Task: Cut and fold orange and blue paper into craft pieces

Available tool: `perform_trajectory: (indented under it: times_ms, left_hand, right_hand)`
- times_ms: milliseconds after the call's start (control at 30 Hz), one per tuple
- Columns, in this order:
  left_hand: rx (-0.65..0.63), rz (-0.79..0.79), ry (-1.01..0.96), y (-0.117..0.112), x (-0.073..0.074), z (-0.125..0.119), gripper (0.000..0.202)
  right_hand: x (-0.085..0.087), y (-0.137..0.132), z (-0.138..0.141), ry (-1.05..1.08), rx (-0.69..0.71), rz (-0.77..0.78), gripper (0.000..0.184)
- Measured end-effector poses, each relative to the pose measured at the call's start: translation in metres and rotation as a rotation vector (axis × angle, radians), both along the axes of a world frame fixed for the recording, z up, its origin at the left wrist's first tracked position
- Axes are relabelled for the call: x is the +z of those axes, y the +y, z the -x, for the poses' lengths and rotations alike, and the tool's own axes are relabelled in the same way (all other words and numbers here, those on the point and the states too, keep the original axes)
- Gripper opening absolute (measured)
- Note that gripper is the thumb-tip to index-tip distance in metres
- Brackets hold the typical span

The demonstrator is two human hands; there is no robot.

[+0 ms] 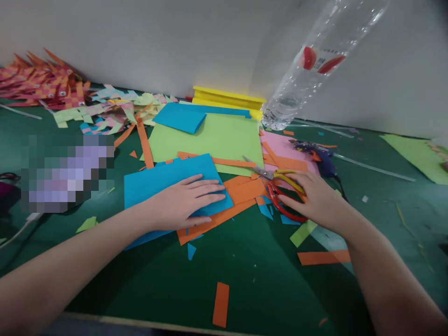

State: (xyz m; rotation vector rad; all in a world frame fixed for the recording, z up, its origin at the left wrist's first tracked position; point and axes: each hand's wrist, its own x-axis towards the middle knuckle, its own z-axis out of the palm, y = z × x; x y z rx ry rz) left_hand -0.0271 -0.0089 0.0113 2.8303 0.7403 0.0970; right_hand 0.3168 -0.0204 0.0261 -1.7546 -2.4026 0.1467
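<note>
My left hand (189, 200) lies flat, fingers stretched out, on a folded sheet of blue paper (147, 189). Orange paper (241, 189) sticks out from beneath the blue sheet toward the right. My right hand (315, 198) is on the handles of a pair of scissors (271, 175), one handle red and one yellow, with the thumb by the red loop. The scissors' metal blades point up and left over the orange strips. Behind them, a light green sheet (231, 133) carries a smaller folded blue piece (180, 116).
A clear plastic bottle (290, 93) leans at the back right, near a yellow folded strip (227, 99). A dark glue gun (324, 161) lies on pink paper (280, 147). Woven paper pieces (45, 81) are heaped at the left. Paper scraps (221, 303) dot the green table (266, 289).
</note>
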Motion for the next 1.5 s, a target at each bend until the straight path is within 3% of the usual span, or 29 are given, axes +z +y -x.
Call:
perform_trajectory:
  times_ms: [367, 633, 733, 900, 1267, 1500]
  left_hand:
    - [-0.011, 0.050, 0.000, 0.002, -0.002, 0.002, 0.044]
    - [-0.010, 0.036, -0.007, 0.002, -0.002, 0.002, 0.048]
    - [-0.020, 0.015, -0.003, 0.002, -0.001, 0.004, 0.050]
    - [-0.027, -0.010, -0.008, 0.004, 0.000, 0.007, 0.050]
    - [-0.001, -0.017, -0.013, 0.004, 0.000, 0.006, 0.053]
    - [0.045, -0.054, -0.008, 0.006, -0.001, 0.009, 0.054]
  right_hand:
    - [-0.001, 0.002, -0.004, 0.050, 0.034, 0.065, 0.044]
    - [-0.001, 0.002, -0.008, 0.043, -0.101, 0.047, 0.043]
    - [0.001, 0.004, -0.009, 0.097, -0.137, -0.018, 0.045]
    - [0.004, 0.000, -0.001, 0.248, -0.255, -0.200, 0.034]
    - [-0.008, -0.003, 0.010, 0.240, -0.239, -0.067, 0.049]
    - [0.000, -0.004, 0.005, 0.147, -0.024, -0.129, 0.044]
